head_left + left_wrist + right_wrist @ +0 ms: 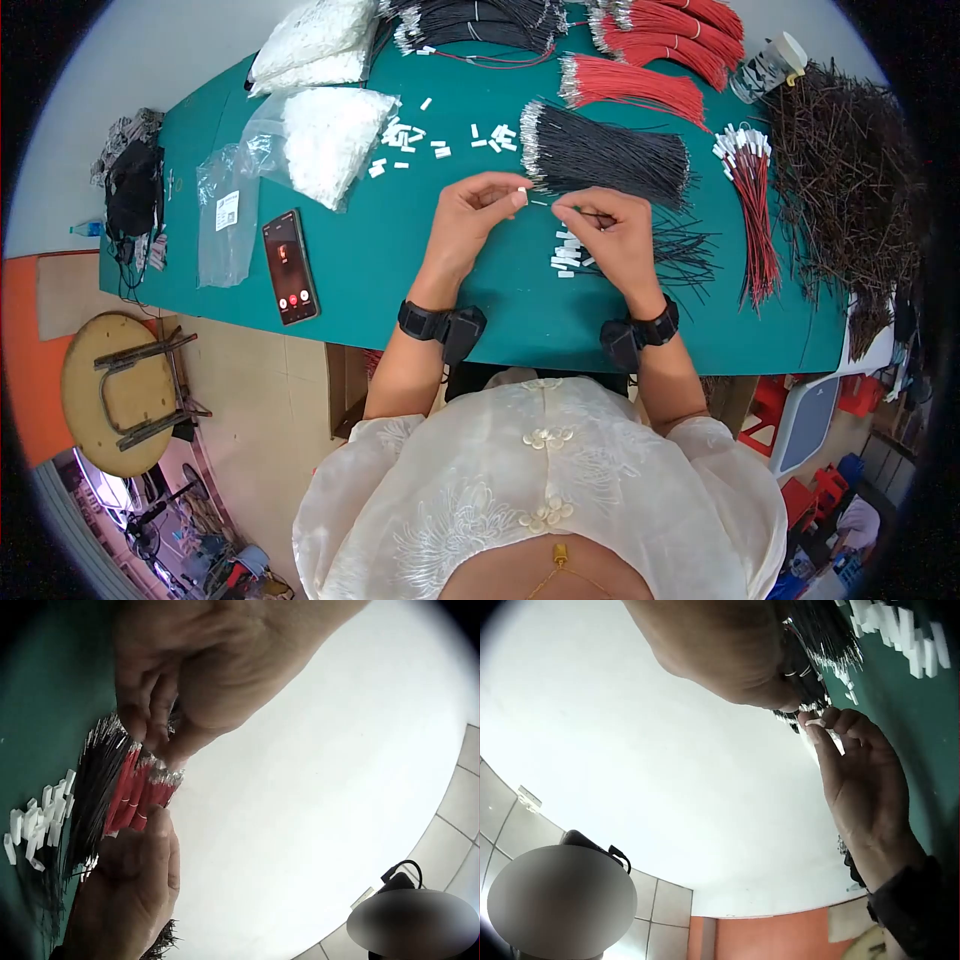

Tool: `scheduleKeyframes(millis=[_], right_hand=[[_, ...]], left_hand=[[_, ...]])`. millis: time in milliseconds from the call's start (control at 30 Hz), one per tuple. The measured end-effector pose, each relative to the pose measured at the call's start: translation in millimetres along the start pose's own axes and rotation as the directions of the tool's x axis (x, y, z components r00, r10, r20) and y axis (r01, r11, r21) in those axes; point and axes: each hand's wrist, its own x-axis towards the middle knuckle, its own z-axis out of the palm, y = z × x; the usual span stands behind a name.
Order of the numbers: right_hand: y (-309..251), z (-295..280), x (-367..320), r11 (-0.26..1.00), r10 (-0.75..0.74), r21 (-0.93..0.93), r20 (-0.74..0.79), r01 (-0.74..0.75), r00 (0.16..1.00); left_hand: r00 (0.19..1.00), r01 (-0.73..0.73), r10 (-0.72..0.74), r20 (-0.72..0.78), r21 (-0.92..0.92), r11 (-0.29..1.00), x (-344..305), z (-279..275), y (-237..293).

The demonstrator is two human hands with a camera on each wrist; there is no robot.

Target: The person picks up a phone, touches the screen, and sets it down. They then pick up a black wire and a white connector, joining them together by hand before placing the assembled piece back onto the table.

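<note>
Left hand (462, 228) pinches a white plug (522, 194), right hand (622, 240) a wire (539, 204), both well inside the worktop's (540, 310) near edge.

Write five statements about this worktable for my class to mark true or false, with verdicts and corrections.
1. The left hand pinches a small white connector. True.
2. The phone has a blank screen. False: red and white icons show on it.
3. The red-and-black wire bundle has white connectors at its far end. True.
4. The tabletop is red. False: it is green.
5. Both wrists wear black straps. True.
</note>
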Motion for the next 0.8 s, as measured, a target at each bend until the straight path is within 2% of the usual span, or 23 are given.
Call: scheduleKeyframes(millis=[133,400,800], right_hand=[[-9.9,2.6,1.1,0.998,-0.07,-0.012,-0.049,0.069,0.996],[-10.8,2.8,-0.1,0.995,-0.098,-0.024,-0.076,0.096,0.992],[-12.6,3.2,-0.1,0.991,-0.13,-0.048,-0.062,0.128,0.989]], left_hand=[[1.0,0.001,0.001,0.018,-0.108,0.994,1.9,-2.8,-3.8],[0.999,0.024,-0.018,0.035,-0.17,0.985,2.5,-4.7,-4.5],[0.999,0.001,0.003,0.034,-0.11,0.994,1.0,-4.1,-1.4]])
